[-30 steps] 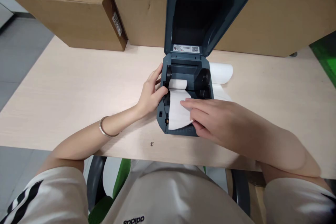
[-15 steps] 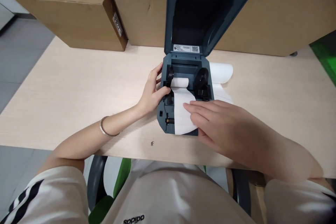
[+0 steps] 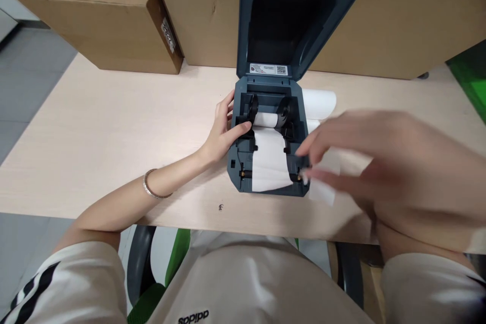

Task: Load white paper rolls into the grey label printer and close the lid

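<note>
A dark blue-grey label printer (image 3: 237, 182) stands on the table with its lid (image 3: 243, 20) raised. Inside, a small white paper roll (image 3: 266, 120) sits between two black holders, and its paper strip (image 3: 270, 159) runs forward over the front roller. My left hand (image 3: 224, 129) grips the printer's left side, thumb over the rim by the left holder and fingers outside. Off the paper, my right hand (image 3: 353, 152) hovers at the printer's right front edge. It is blurred, with thumb and forefinger apart and nothing visible between them.
Behind the printer's right side lies a larger white roll (image 3: 319, 104), its loose paper partly hidden by my right hand. A cardboard box (image 3: 94, 30) stands at the back left, against a big cardboard panel (image 3: 205, 20). A small dark mark (image 3: 220, 207) shows near the table's front edge.
My right hand has lifted off the paper strip and moved right. Both black holders now sit closer together against the roll's ends. My left hand stays at the printer's side.
</note>
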The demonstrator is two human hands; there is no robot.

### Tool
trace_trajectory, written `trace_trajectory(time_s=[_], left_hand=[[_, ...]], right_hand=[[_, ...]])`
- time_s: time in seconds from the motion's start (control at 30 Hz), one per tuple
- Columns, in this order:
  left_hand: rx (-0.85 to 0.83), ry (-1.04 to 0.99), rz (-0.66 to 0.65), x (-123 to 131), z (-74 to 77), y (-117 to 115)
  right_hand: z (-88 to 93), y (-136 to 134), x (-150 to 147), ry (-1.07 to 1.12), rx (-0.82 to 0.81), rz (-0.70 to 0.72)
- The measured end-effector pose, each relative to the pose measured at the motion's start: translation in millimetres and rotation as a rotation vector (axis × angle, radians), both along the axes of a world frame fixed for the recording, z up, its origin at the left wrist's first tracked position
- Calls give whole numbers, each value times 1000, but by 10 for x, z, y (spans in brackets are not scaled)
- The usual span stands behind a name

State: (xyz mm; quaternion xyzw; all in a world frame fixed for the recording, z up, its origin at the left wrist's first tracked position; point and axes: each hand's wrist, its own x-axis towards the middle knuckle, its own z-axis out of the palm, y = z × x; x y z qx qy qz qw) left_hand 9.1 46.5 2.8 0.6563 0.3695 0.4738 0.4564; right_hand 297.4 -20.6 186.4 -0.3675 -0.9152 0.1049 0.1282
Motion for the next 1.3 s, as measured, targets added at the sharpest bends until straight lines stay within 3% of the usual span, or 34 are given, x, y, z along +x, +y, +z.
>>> trace_trajectory(time_s=[0.1,0.13,0.23,0.4,0.53,0.8,0.9,0.97,1.03,1.1,1.2,1.3], left_hand=[[-7,6,-9,0,6,0],[-4,7,-12,-1,7,2],[20,13,-4,-4,2,12],[39,29,11,-18,-11,22],[54,35,23,-14,13,18],[-37,6,1,-21,59,3],[-62,-31,-9,-14,45,-7],[-62,-54,-4,1,38,-16],[-55,-76,20,23,39,-24],[-64,-116,45,54,49,-27],[-101,-224,34,105,70,-21],[-122,-327,23,141,77,-13]], right_hand=[[123,253,86,121,22,-174],[110,297,80,118,12,-164],[-61,249,-40,46,-29,48],[-320,-133,-294,-153,172,148],[-312,-253,-295,-175,143,123],[-268,-163,-208,-87,-9,167],[-182,61,-113,149,-86,121],[-176,352,7,446,-2,-68],[-264,728,164,841,191,-361],[-421,1105,318,958,188,-457],[-621,1459,420,917,-207,-398],[-634,1462,324,849,-373,-262]])
